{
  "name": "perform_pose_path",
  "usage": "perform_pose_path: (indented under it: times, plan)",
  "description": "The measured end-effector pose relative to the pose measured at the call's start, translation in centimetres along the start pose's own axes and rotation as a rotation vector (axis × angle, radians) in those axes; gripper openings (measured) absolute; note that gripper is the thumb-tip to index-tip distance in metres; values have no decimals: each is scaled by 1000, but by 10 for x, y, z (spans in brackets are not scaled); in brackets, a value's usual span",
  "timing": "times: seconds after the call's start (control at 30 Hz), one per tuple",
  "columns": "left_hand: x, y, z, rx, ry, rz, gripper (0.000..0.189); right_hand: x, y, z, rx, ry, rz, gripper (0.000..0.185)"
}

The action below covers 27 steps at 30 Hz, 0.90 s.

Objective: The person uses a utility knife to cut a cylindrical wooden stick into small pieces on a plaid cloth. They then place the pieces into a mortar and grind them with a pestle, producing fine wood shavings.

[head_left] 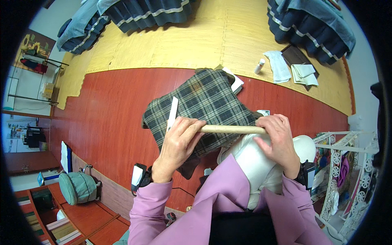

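Observation:
Both my hands are around a pale cylindrical stick or roll [231, 129], held level in front of me. My left hand [180, 139] grips its left end, and a flat white strip [173, 111] sticks up beside those fingers; whether the hand also holds the strip I cannot tell. On the right end is my right hand [277, 137], fingers bent over it, thumb lower down and apart. Beneath the stick lies a dark green and cream plaid cloth [202, 95], draped over something whose shape is hidden. Its near right edge meets my white-clad legs [251, 159].
A white bottle [259, 66], folded cloths [303, 73] and a dark tray [294, 56] lie on yellow mats. Skirted tables [153, 13] stand beyond. A white rack [337, 159] is at right; a green bag [78, 187] sits on the red cabinet at left.

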<state>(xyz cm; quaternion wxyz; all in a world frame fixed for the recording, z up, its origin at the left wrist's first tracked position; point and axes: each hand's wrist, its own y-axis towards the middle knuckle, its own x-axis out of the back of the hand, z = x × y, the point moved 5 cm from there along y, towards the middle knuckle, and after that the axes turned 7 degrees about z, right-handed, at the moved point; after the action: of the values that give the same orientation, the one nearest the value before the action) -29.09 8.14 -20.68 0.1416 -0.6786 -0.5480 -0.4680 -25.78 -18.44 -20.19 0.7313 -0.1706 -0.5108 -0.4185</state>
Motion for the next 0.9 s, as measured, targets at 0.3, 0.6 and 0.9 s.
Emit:
perform_pose_path:
  times: [0.3, 0.6, 0.9]
  plan:
    - [-14, 1, -42, -49, -112, -89, 44, -13, 12, 57, 94, -5, 2, 37]
    - [-25, -8, -52, -72, -139, -190, 42, 1, 1, 62, 119, -61, -71, 36]
    - [-29, -13, -60, -64, -136, -286, 42, 4, -5, 66, 120, -97, -114, 41]
